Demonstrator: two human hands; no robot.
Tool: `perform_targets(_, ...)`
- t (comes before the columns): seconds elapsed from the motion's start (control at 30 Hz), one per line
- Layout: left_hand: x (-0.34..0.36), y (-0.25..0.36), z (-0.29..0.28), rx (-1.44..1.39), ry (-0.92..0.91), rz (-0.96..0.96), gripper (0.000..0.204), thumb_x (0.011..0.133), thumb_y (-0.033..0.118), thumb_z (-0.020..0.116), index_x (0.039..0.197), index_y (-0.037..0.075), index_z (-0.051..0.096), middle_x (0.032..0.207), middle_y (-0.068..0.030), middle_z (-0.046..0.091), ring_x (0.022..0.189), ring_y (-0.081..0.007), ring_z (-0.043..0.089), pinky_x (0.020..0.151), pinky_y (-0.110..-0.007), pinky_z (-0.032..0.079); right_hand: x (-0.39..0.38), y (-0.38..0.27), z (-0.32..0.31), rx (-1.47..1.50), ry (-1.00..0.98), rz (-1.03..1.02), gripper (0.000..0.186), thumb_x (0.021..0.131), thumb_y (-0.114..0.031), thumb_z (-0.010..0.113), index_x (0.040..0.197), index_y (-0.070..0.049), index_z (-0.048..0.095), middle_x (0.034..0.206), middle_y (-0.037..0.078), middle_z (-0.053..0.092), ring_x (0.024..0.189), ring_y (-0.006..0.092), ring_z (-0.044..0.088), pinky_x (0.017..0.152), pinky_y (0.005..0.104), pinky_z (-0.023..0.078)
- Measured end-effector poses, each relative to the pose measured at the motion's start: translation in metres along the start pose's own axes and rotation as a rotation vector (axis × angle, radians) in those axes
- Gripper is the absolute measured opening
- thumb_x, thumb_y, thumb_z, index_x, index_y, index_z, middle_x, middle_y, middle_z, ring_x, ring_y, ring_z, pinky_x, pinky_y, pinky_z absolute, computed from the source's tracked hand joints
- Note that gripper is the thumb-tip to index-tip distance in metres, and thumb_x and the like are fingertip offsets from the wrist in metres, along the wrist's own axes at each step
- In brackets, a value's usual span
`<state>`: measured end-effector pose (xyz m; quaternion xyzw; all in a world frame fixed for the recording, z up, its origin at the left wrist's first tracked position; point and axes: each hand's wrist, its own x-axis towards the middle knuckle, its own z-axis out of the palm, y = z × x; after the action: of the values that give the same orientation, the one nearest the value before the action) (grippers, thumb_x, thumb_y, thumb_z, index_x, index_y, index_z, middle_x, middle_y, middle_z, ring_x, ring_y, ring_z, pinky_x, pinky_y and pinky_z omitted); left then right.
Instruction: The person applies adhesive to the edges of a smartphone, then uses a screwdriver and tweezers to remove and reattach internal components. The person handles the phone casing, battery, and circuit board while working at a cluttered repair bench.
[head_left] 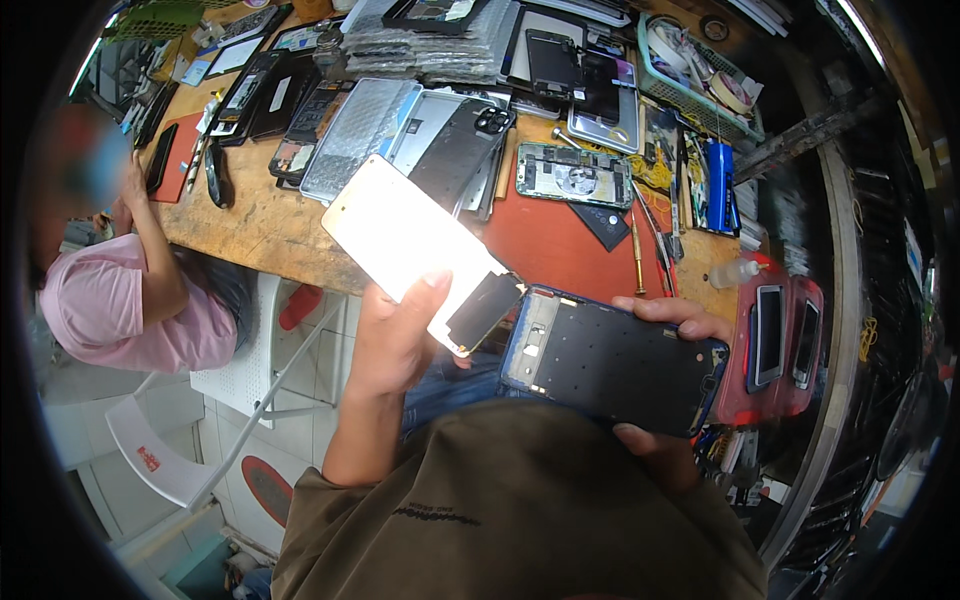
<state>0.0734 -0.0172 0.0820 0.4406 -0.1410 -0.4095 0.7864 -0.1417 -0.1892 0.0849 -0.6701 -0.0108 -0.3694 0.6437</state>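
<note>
My left hand is closed on a phone screen panel, its thumb pressed on the pale, brightly lit face. A dark flex part shows at the panel's lower end. In my right hand lies an opened phone frame, blue-edged with a black inner face and a silvery strip at its left end. Fingers grip its far edge and the thumb its near edge. The panel's lower corner comes close to the frame's left end; I cannot tell whether they touch. Both are held over my lap, before the bench's front edge.
On the wooden bench lies a red mat with an opened phone and a golden screwdriver. Stacked phone parts fill the back. A green basket stands back right. At left sits a person in pink.
</note>
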Motion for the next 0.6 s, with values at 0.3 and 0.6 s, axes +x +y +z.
perform_targets(0.3, 0.005, 0.006, -0.017, 0.057, -0.081, -0.058, 0.032, 0.107, 0.018, 0.061, 0.127, -0.008, 0.059, 0.099, -0.0138, 0.07, 0.067, -0.0163, 0.069, 0.044, -0.029, 0.058, -0.001, 0.0, 0.001, 0.079, 0.004, 0.044, 0.091, 0.071, -0.018, 0.096, 0.136, -0.01, 0.033, 0.137, 0.026, 0.052, 0.132, 0.0459, 0.06, 0.11, 0.0599, 0.054)
perform_targets(0.6, 0.007, 0.007, -0.029, 0.045, -0.116, -0.05, 0.033, 0.108, 0.021, 0.062, 0.125, -0.007, 0.061, 0.097, -0.0142, 0.071, 0.064, -0.0167, 0.07, 0.043, -0.029, 0.058, 0.003, -0.001, 0.0, 0.081, -0.038, 0.029, 0.09, 0.072, -0.018, 0.096, 0.136, -0.009, 0.034, 0.136, 0.027, 0.053, 0.131, 0.0472, 0.061, 0.109, 0.0594, 0.055)
